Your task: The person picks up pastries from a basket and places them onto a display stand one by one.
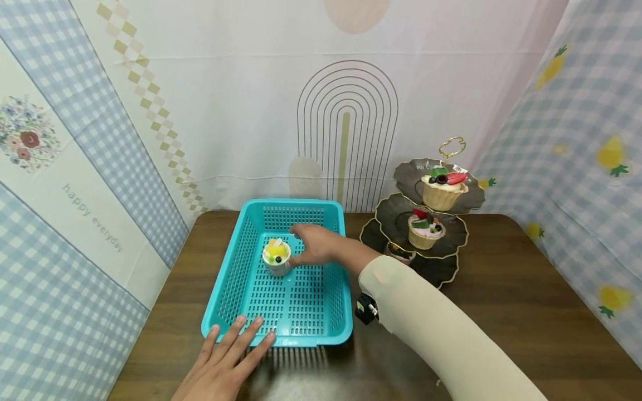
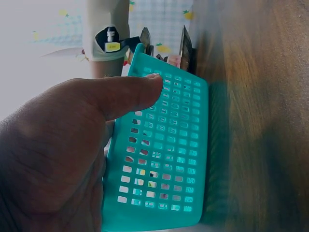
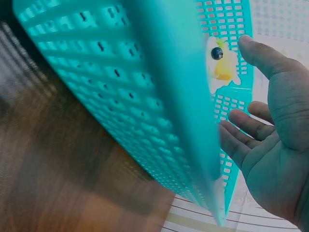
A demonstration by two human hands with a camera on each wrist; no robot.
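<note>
A small cupcake (image 1: 276, 257) with white cream, yellow fruit and a dark berry stands upright in the turquoise basket (image 1: 348, 312). My right hand (image 1: 317, 245) reaches over the basket's right side, its thumb close beside the cupcake's cup and its fingers spread behind it. In the right wrist view the fingers of that hand (image 3: 275, 130) are loosely bent, with nothing between them and the thumb. My left hand (image 1: 225, 359) holds the basket's near rim, fingers over the top. The left wrist view shows its thumb (image 2: 130, 94) against the outer perforated wall.
A dark three-tier stand (image 1: 453, 239) with gold edges is right of the basket. A fruit-topped tart (image 1: 441, 192) sits on its top plate, a pink-cream one (image 1: 425, 229) on the middle, and another, partly hidden, below. The wooden table (image 1: 526, 312) meets cloth-covered walls.
</note>
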